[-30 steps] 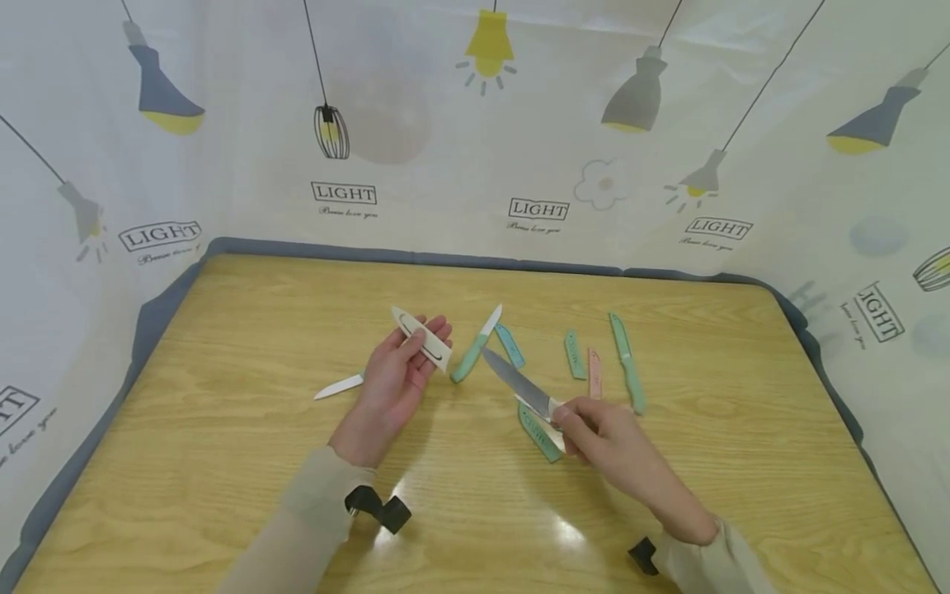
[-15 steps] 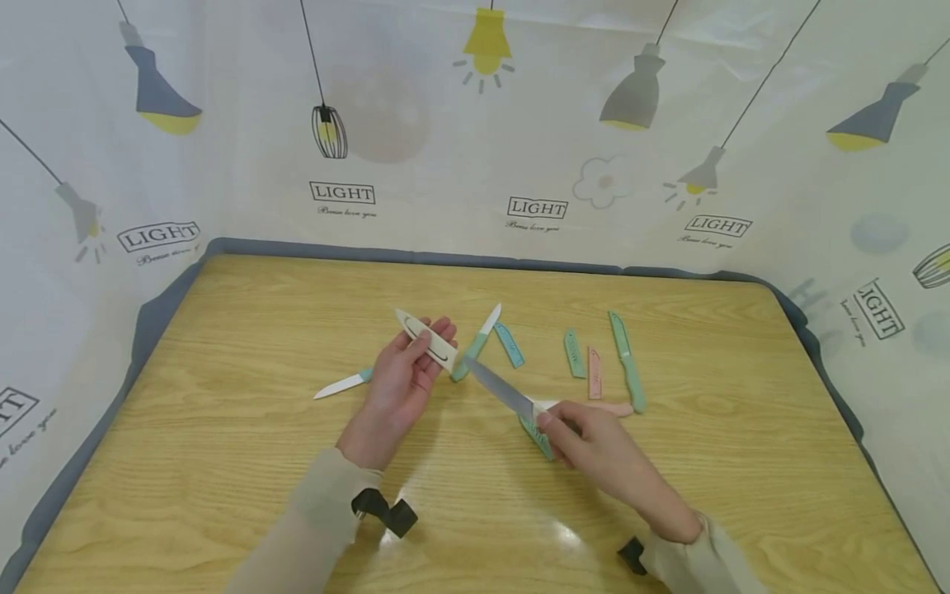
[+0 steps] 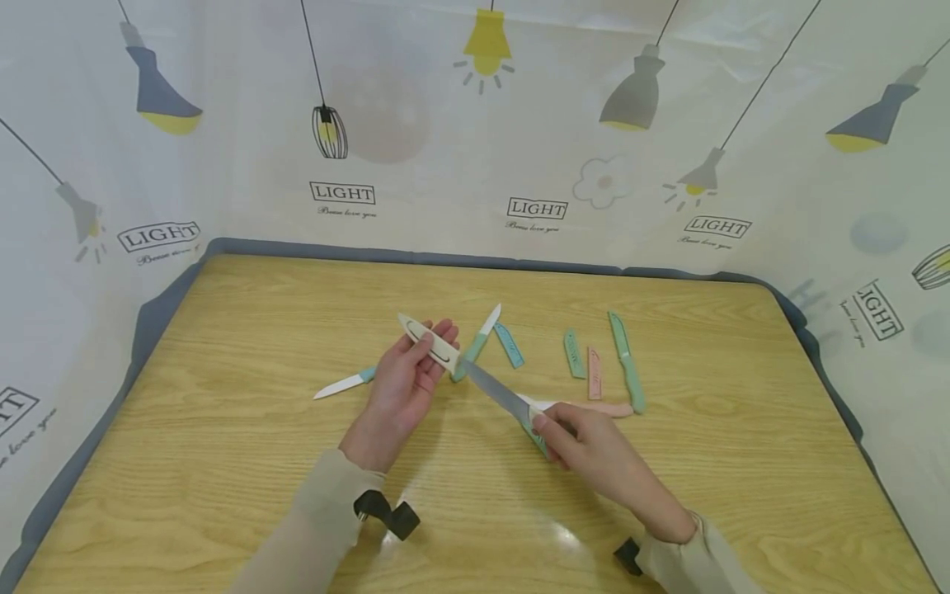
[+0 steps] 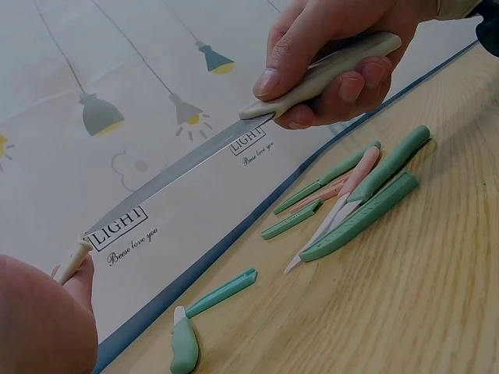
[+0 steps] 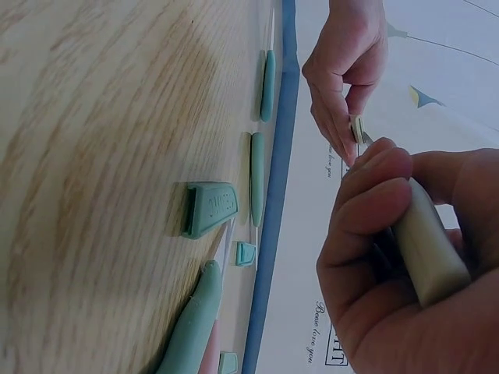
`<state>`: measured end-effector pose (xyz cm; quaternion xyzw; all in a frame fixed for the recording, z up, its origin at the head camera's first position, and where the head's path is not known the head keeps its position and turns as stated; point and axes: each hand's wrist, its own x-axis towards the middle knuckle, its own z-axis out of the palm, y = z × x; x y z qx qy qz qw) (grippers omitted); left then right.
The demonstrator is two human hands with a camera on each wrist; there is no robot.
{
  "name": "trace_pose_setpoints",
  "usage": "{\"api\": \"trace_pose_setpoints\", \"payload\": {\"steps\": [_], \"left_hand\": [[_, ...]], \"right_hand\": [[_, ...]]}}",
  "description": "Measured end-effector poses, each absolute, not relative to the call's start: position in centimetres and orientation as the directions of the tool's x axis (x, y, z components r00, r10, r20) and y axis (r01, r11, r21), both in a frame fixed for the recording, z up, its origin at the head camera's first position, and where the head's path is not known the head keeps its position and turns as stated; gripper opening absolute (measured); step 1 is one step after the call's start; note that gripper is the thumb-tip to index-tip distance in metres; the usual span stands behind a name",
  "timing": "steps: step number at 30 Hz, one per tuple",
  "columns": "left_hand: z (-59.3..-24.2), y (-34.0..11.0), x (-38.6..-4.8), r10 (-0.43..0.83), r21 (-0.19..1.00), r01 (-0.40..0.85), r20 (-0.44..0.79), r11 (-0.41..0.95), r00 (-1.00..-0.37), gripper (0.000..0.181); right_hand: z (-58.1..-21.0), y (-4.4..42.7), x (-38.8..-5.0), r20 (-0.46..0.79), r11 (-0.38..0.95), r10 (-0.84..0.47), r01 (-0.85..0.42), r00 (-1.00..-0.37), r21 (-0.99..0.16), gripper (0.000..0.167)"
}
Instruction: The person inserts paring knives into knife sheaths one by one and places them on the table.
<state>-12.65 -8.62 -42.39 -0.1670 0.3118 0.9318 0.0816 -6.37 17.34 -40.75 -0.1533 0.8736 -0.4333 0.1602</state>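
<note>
My left hand (image 3: 397, 388) holds a cream knife sheath (image 3: 441, 351), the thumb pressing it against the fingers. My right hand (image 3: 604, 450) grips a large kitchen knife by its cream handle (image 4: 327, 78). The knife's grey blade (image 3: 496, 391) points up and left, and its tip meets the sheath's mouth. How far the tip is inside cannot be told. In the right wrist view, curled fingers wrap the cream handle (image 5: 433, 249). Beneath the blade lies a green sheath (image 4: 362, 218), partly covered in the head view.
On the wooden table (image 3: 223, 462) lie a green-handled knife (image 3: 467, 359), a blue sheath (image 3: 509, 345), a green sheath (image 3: 574, 355), a pink sheath (image 3: 594, 374), a long green knife (image 3: 629, 371), a pink-handled knife (image 3: 614, 409) and, at left, a white-bladed knife (image 3: 340, 387).
My right hand has moved left, bringing the knife's tip from apart to the sheath's mouth. My left hand has shifted slightly right and down with the sheath.
</note>
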Motion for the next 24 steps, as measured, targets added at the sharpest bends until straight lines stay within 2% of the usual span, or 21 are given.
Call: {"api": "trace_pose_setpoints", "payload": {"steps": [16,24], "left_hand": [[-42.82,-8.58,-12.72,0.067,0.502,-0.286,-0.410,-0.817,-0.910,0.047],[-42.88,-8.58,-12.64,0.082,0.522,-0.287,-0.381,-0.803,-0.921,0.049]], "right_hand": [[-40.73,17.22,-6.32,-0.149,0.590,-0.397,-0.128,-0.906,-0.797,0.040],[-40.79,17.23,-6.34,-0.146,0.582,-0.405,-0.131,-0.902,-0.803,0.039]]}}
